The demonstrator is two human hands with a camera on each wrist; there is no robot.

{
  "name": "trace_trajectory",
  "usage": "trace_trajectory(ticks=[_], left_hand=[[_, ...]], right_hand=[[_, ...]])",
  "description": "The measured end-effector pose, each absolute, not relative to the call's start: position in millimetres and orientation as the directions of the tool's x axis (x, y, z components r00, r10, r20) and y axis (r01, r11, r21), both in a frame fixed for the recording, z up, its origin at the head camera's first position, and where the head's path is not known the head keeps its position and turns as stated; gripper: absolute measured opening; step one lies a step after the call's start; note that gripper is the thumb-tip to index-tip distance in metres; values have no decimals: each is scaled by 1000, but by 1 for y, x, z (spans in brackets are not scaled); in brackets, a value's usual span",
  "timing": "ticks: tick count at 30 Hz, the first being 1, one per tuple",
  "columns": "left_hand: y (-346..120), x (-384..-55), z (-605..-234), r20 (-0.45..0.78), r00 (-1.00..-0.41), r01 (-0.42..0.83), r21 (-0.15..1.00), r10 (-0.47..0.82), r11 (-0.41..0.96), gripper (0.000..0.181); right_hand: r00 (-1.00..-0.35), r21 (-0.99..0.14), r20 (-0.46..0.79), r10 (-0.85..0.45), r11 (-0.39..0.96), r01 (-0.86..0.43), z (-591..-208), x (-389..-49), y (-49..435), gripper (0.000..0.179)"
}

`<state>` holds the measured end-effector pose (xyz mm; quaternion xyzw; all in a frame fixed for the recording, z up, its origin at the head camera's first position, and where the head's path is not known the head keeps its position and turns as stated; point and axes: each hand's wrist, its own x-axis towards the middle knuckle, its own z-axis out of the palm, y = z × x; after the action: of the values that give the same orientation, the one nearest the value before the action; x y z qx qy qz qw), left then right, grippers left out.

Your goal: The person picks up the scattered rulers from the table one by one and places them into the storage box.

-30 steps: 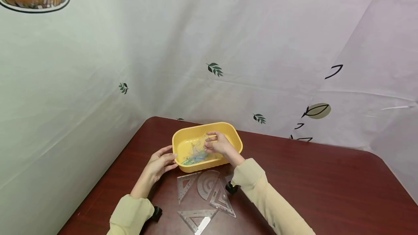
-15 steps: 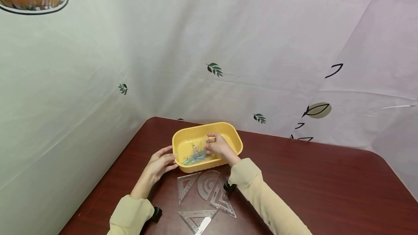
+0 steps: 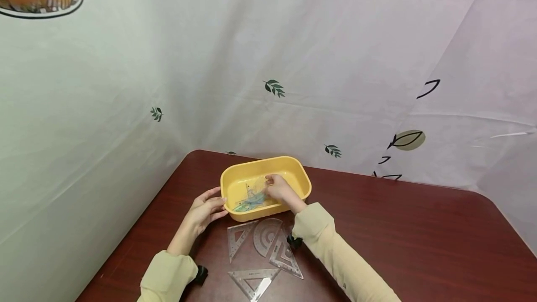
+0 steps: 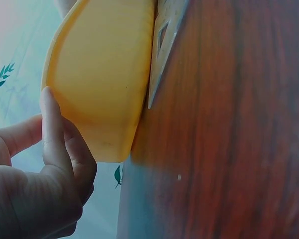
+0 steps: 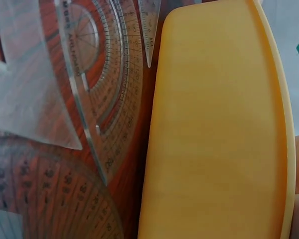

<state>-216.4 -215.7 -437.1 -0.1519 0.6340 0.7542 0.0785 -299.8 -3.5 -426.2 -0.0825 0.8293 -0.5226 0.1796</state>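
My left hand [image 3: 204, 210] grips the left end of a yellow plastic tub [image 3: 239, 170], its fingertips at the rim in both the head and left wrist views. Inside the tub my right hand [image 3: 280, 189] reaches over the near wall, fingers bent at a clear plastic piece [image 3: 257, 186] that they pinch; its exact kind is hard to make out. Beside it lie thin blue and green see-through pieces [image 3: 245, 206]. In the right wrist view the tub wall hides most of this hand.
Before the tub, clear drawing tools lie on the dark red table [image 3: 402, 227]: a protractor [image 3: 263, 236], a set square [image 3: 231, 243], one more set square [image 3: 286, 267] at right and another set square [image 3: 251, 274] nearest. A printed white cloth [image 3: 356, 83] hangs behind.
My right hand has dipped slightly lower into the tub, and the clear piece at its fingers has shifted with it. The left hand keeps its place on the tub.
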Motion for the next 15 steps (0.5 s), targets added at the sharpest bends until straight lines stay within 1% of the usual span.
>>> trace_trajectory(ticks=[4,11,15], left_hand=[[-215,-216,-437,-328,-942,-310,933,-76,-185,64],[-215,-216,-437,-327,-942,-309,932,-71,-192,64],[-215,-215,-437,-322,-944,-304,934,-73,-188,64]], right_hand=[[-932,-885,-164,-324,466,-6,-424,-299,-2,51],[-947,-893,-45,-318,438,-104,-417,-294,3,45],[-946,-893,4,-323,425,-149,-411,-290,8,49]])
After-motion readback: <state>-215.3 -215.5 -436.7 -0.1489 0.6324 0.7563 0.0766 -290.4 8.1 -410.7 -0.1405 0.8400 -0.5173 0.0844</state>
